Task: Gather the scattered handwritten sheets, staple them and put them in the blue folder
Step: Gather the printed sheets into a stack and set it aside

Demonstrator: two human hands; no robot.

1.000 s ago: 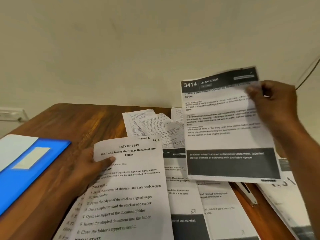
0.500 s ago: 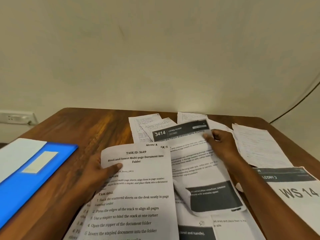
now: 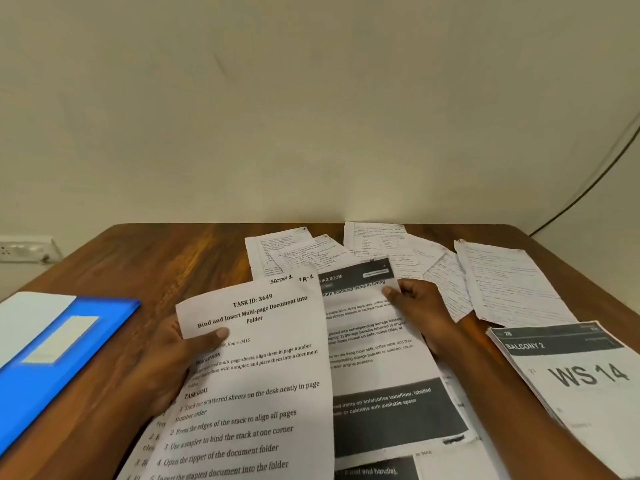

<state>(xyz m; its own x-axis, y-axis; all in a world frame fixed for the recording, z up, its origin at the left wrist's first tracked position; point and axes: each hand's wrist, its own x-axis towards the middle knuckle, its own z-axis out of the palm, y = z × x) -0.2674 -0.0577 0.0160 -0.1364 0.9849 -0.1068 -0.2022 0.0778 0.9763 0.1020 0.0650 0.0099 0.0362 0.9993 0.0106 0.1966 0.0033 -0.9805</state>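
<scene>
**Printed pages in hand, handwritten sheets waiting**

The handwritten sheets (image 3: 381, 258) lie fanned across the far side of the worktop (image 3: 156, 258), overlapping one another, none gathered. The left hand (image 3: 173, 355) grips the printed instruction page (image 3: 256, 375), thumb on top. The right hand (image 3: 419, 306) pinches the top of the printed "Living Room" page (image 3: 374, 341). The blue folder (image 3: 52, 368) rests at the left edge, well apart. To do this well, I judge both printed pages should go aside near the "WS 14" stack (image 3: 581, 375), so only handwritten sheets get collected and squared.
</scene>
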